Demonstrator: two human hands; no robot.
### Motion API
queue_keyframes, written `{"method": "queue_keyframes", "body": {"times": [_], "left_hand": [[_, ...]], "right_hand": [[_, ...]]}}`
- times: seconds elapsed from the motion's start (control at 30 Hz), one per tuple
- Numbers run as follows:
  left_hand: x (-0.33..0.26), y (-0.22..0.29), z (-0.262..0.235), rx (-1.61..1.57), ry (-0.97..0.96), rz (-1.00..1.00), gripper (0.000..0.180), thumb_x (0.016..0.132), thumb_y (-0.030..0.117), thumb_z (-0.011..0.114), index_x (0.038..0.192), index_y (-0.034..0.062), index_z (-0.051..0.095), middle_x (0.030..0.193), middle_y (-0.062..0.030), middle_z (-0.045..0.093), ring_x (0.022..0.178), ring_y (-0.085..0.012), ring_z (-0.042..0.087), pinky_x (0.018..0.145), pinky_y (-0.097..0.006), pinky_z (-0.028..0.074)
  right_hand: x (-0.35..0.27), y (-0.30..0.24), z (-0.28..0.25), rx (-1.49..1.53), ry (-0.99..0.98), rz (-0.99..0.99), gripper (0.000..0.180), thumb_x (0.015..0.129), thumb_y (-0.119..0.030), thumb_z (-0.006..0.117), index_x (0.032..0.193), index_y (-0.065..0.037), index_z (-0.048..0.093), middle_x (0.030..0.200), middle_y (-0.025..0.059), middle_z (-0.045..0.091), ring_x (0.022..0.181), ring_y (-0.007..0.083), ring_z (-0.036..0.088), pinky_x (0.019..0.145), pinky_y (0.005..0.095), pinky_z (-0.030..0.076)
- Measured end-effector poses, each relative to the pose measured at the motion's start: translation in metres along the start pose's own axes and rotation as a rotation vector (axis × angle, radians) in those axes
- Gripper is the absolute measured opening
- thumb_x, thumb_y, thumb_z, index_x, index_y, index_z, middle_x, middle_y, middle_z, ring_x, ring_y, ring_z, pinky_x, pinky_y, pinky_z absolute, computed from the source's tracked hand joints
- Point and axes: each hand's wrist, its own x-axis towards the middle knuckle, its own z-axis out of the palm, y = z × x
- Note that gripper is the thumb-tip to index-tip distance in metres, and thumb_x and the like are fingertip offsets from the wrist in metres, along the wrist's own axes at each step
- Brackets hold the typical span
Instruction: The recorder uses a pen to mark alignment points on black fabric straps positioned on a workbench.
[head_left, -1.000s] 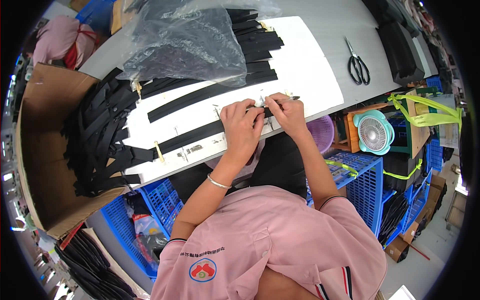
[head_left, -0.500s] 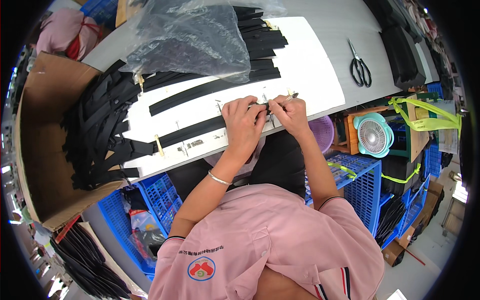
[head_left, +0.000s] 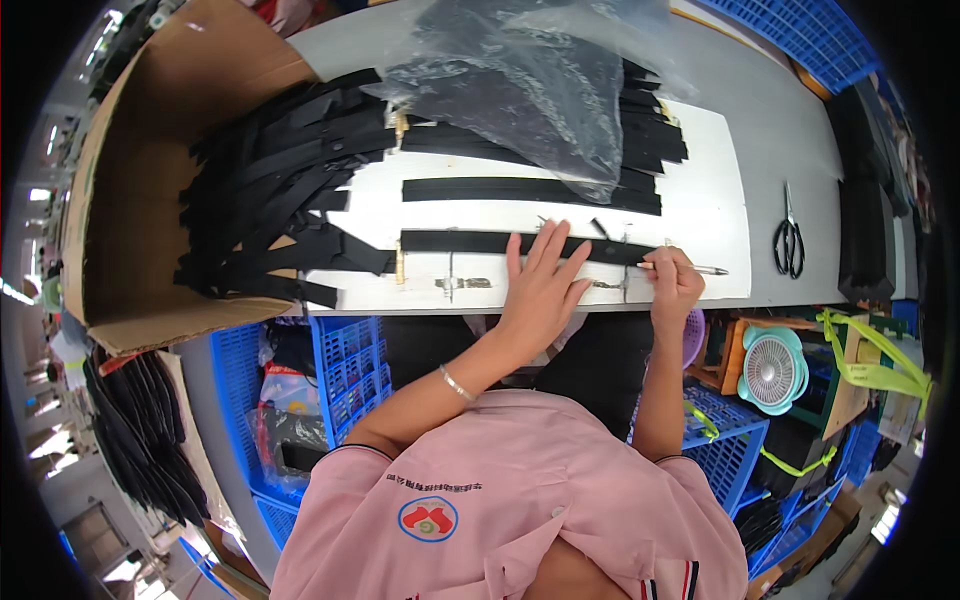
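Observation:
A long black strap [head_left: 470, 241] lies lengthwise across the white board [head_left: 705, 185]. My left hand [head_left: 540, 285] rests flat on it with the fingers spread, pressing its middle part. At the strap's right end, my right hand [head_left: 675, 283] is closed around a slim pen [head_left: 713, 270], whose tip points left toward the strap. Dark lines are marked on the board near both hands. Just above the strap sits a small black scrap [head_left: 599, 228]. Another black strap [head_left: 530, 192] runs parallel farther back.
A cardboard box [head_left: 130, 200] on the left spills a pile of black straps [head_left: 290, 150]. Clear plastic sheeting [head_left: 530, 90] covers more straps at the back. Black-handled scissors [head_left: 788, 245] lie on the grey table to the right. Blue crates [head_left: 235, 390] and a small fan [head_left: 772, 370] stand below the edge.
My left hand has gone from bent fingers at the strap to lying flat with fingers spread. My right hand, still holding the pen, has moved away from it to the right. The whole view has shifted.

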Motion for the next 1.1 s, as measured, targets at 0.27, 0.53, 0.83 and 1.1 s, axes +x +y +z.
{"method": "queue_keyframes", "body": {"times": [0.27, 0.53, 0.83, 1.1], "left_hand": [[0.066, -0.045, -0.013, -0.101, 0.056, 0.043, 0.041, 0.097, 0.021, 0.067, 0.134, 0.0038, 0.063, 0.15, -0.0234, 0.05, 0.148, -0.0403, 0.037, 0.122, -0.062, 0.017], [-0.059, -0.074, -0.098, 0.148, 0.3, -0.192, 0.053, 0.079, -0.011, 0.054, 0.127, 0.0065, 0.068, 0.142, -0.0149, 0.06, 0.146, -0.0382, 0.043, 0.125, -0.06, 0.018], [-0.061, -0.124, -0.147, 0.322, 0.401, -0.233, 0.011, 0.097, 0.009, 0.067, 0.106, 0.0049, 0.073, 0.122, -0.0104, 0.072, 0.127, -0.0326, 0.061, 0.121, -0.053, 0.03], [0.025, -0.053, -0.063, -0.087, 0.115, -0.032, 0.009, 0.092, 0.012, 0.073, 0.096, 0.0042, 0.074, 0.093, -0.0098, 0.072, 0.083, -0.0286, 0.07, 0.075, -0.037, 0.056]], "right_hand": [[0.004, 0.0, 0.008, -0.019, -0.008, 0.057, 0.022, 0.103, -0.014, 0.063, 0.09, 0.001, 0.074, 0.077, 0.0032, 0.071, 0.065, 0.006, 0.059, 0.061, 0.0211, 0.046], [0.005, -0.003, 0.009, -0.054, -0.007, 0.023, 0.018, 0.102, -0.012, 0.064, 0.093, 0.0, 0.074, 0.079, 0.0035, 0.072, 0.066, 0.0054, 0.059, 0.062, 0.021, 0.047], [0.005, -0.002, 0.011, -0.023, 0.026, 0.036, 0.016, 0.101, -0.011, 0.067, 0.094, 0.002, 0.073, 0.08, 0.0034, 0.072, 0.067, 0.0055, 0.06, 0.062, 0.0217, 0.048], [0.003, -0.017, 0.019, -0.027, 0.028, 0.058, 0.021, 0.1, -0.008, 0.066, 0.12, -0.003, 0.072, 0.075, 0.0035, 0.067, 0.066, 0.0087, 0.06, 0.062, 0.0251, 0.047]]}}
